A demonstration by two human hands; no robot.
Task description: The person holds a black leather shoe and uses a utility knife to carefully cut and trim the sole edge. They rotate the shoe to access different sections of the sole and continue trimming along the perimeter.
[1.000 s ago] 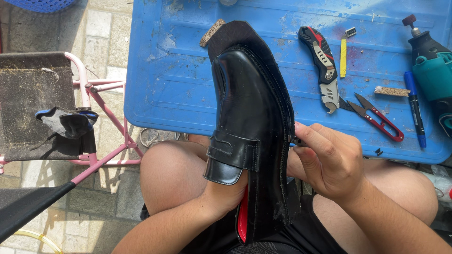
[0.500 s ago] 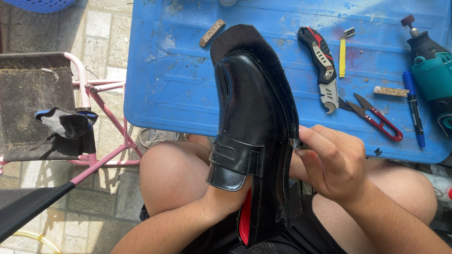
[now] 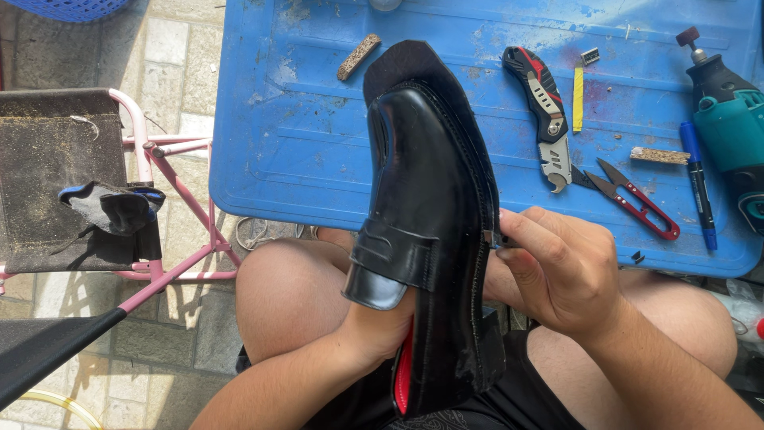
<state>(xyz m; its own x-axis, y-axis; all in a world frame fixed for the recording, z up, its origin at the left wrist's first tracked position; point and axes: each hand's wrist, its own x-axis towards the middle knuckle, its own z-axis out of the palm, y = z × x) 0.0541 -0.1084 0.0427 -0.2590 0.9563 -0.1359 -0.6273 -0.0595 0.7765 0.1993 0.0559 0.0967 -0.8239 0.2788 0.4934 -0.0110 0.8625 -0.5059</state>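
Observation:
A black leather loafer (image 3: 426,199) with a red lining stands toe-up over my lap, with an oversized black sole sheet stuck under it and showing around its edge. My left hand (image 3: 378,322) sits inside the shoe opening from below and holds it. My right hand (image 3: 557,267) presses its fingers against the shoe's right edge at the sole seam. A small dark object may be pinched in those fingers, but I cannot make it out.
A blue plastic lid (image 3: 302,135) serves as a work surface, holding a folding utility knife (image 3: 541,111), red thread snips (image 3: 637,199), a teal rotary tool (image 3: 728,119), a blue pen (image 3: 699,183), a yellow strip (image 3: 578,99) and cork pieces (image 3: 358,56). A pink-framed stool (image 3: 72,183) with a glove stands left.
The shoe has shifted slightly lower and tilted a little. My right hand stays at the sole edge, with its fingers worked slightly along it.

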